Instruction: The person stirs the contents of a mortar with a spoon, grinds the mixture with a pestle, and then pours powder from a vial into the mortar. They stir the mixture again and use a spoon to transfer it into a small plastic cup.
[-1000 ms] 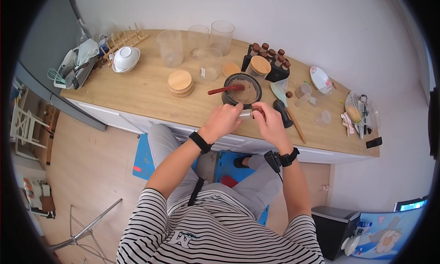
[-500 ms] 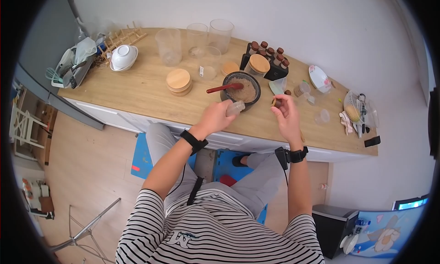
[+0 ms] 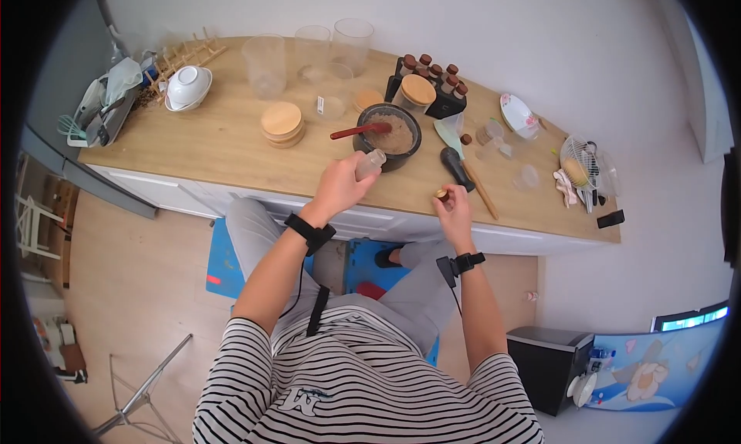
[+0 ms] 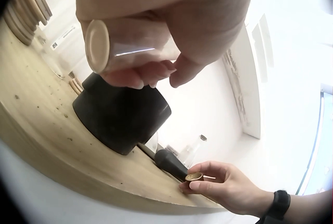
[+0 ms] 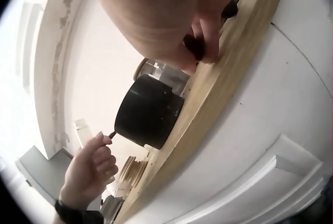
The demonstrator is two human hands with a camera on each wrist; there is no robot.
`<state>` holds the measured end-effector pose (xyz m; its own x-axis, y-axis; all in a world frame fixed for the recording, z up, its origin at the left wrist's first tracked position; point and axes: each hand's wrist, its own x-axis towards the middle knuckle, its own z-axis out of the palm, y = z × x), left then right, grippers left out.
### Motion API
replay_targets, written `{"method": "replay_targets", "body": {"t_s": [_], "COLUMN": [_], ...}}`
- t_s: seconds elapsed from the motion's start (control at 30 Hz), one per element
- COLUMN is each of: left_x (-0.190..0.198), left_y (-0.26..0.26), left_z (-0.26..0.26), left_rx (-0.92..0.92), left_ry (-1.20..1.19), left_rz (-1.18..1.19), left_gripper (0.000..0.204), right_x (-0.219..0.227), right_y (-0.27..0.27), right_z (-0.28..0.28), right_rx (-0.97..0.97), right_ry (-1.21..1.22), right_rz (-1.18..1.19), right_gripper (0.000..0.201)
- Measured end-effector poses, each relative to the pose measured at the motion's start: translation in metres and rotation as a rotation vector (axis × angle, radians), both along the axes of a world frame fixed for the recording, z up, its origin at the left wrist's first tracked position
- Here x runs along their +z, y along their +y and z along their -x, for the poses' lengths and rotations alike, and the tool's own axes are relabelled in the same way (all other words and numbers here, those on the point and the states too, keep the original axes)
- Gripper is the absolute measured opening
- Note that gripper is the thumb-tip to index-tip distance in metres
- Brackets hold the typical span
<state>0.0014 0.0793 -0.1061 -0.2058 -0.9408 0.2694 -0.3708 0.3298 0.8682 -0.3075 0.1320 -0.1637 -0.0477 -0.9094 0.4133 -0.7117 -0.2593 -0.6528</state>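
My left hand [image 3: 338, 186] grips a small clear glass bottle [image 3: 371, 163], uncapped and tilted, beside the near-left rim of a dark mortar [image 3: 392, 162]. In the mortar lies brown powder [image 3: 397, 139], with a red-handled tool [image 3: 356, 131] leaning across the rim. In the left wrist view the bottle's round base [image 4: 97, 46] faces the camera. My right hand [image 3: 455, 216] pinches a small brown cap [image 3: 441, 195] above the counter's front edge, near a black-handled tool [image 3: 457, 168]. The left wrist view shows the cap's [image 4: 194, 177] hollow side upward.
Behind the mortar stand a wooden-lidded jar [image 3: 417, 94] and a black rack [image 3: 448, 104] of brown-capped bottles. To the left are wooden lids [image 3: 282, 125] and tall clear containers [image 3: 265, 67]. A wooden-handled spatula [image 3: 480, 183], small clear cups and a wire basket [image 3: 579, 164] lie to the right.
My hands have moved apart, and the cap is off the bottle. My right hand swung right with the cap, then came down to the counter's front edge; my left hand tilts the bottle beside the mortar.
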Motion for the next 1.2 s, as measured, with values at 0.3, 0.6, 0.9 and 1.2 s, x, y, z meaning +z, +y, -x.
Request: {"method": "replay_targets", "body": {"t_s": [0.3,0.6,0.9,1.2], "left_x": [0.013,0.028,0.039,0.045], "left_y": [0.012,0.016,0.005,-0.01], "left_z": [-0.008,-0.012,-0.015,-0.046], "left_rx": [0.034,0.094,0.211,0.272], "left_ry": [-0.026,-0.104,0.022,0.112], "left_rz": [0.043,0.031,0.066,0.144], "left_gripper": [0.027,0.028,0.025,0.02], "right_x": [-0.005,-0.004,0.09,0.101], "right_y": [-0.028,-0.031,-0.052,-0.111], "right_z": [-0.008,-0.021,-0.074,-0.186], "right_rx": [-0.029,-0.147,0.102,0.418], "right_ry": [0.324,0.542,0.411,0.565], "right_rz": [0.195,0.174,0.35,0.396], "right_gripper": [0.038,0.032,0.032,0.026]}}
